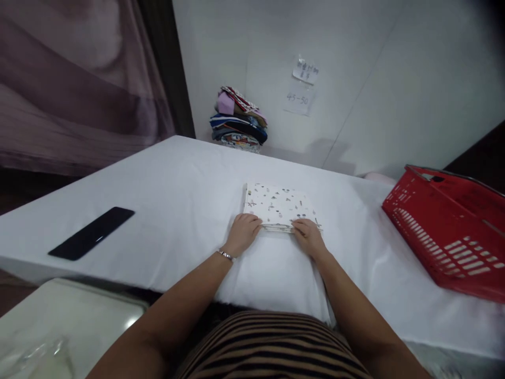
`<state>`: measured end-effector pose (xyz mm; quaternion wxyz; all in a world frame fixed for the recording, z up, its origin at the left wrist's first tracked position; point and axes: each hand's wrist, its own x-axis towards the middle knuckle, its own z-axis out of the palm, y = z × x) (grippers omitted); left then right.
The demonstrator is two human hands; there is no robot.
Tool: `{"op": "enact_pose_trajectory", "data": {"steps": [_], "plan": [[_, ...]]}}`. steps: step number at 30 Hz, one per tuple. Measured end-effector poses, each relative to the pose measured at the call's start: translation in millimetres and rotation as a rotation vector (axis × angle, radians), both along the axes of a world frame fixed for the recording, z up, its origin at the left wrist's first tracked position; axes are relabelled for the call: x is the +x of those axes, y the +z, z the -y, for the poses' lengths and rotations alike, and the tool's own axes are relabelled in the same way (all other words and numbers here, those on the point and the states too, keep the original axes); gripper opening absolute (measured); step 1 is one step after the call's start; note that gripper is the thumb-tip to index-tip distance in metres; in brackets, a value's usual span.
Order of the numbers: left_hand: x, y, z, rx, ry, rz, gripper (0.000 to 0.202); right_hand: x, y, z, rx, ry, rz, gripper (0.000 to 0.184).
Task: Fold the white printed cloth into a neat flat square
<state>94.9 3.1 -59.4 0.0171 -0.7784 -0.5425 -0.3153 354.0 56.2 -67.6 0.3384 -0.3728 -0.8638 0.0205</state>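
Cloth (276, 200), folded, tiny pictures on it, lies on desk (177, 184), left of red basket (465, 213). Your left hand (243, 230), right hand (311, 239): each grip pinches cloth's near edge. Flat black thing (92, 234) farther left of basket.

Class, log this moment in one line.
folded cloth: on white-covered table; left hand: at cloth's near edge; right hand: same edge

The folded cloth (279, 202) is white with small scattered motifs; the table cover (177, 184), white. At right the basket (424, 218) is red; the near shirt (272, 345), brown-and-black striped.
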Motion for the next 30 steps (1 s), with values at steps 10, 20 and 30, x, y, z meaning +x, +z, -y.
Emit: {"op": "enact_pose_trajectory", "data": {"steps": [10,20,30], "plan": [[-14.1,-3.9,0.1,-0.032,0.279,0.480,0.019,9.1,-3.4,5.3,-0.005,-0.275,0.417,0.060],[-2.5,6.9,12.1,-0.259,0.022,0.339,0.031,68.0,8.9,-37.3,0.025,-0.256,0.529,0.050],[-8.0,6.9,-11.9,-0.301,0.200,0.434,0.024,123.1,16.3,-72.9,-0.679,-0.752,-0.198,0.061]]}}
